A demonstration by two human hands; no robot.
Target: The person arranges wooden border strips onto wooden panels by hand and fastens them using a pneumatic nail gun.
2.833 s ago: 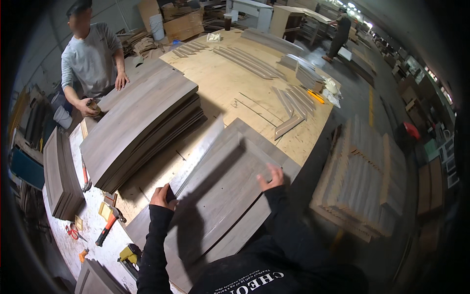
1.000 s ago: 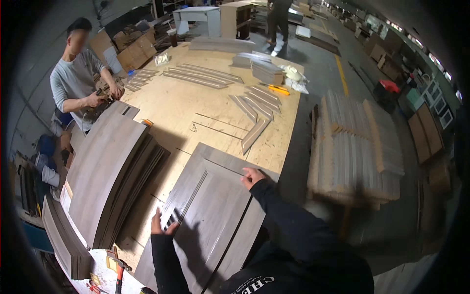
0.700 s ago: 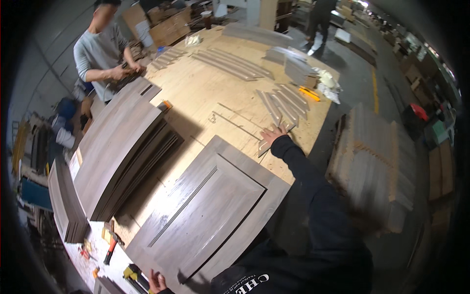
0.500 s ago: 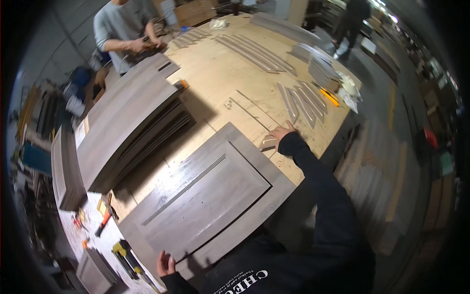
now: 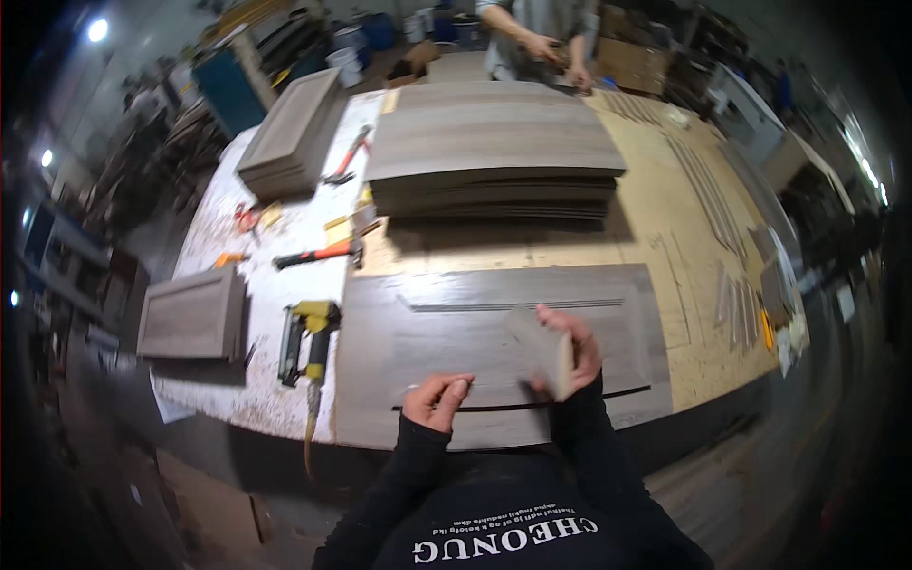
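A grey-brown cabinet door panel [image 5: 370, 356] with a recessed centre lies flat on the bench right in front of me. Above its right half my right hand [image 5: 584, 350] grips a small flat wood block [image 5: 544, 350], tilted and slightly blurred. My left hand [image 5: 437, 399] is over the panel's near edge, thumb pressed to curled fingers; anything pinched there is too small to make out. A dark slot runs along the panel's near side, partly behind my hands. To the left of the panel lies a yellow-green nail gun [image 5: 313, 347] with its hose.
Stacked grey panels [image 5: 494, 133] stand beyond the door panel. Two hammers [image 5: 318, 254] and smaller door stacks [image 5: 195, 318] occupy the left side. Wood strips [image 5: 708, 195], short pieces [image 5: 736, 309] and an orange-yellow knife [image 5: 766, 328] lie right. Another person [image 5: 541, 43] works across the bench.
My view has swung left. My right hand has come from the bench beyond the panel's right end to above the panel, bringing the wood block. My left hand has closed its fingers.
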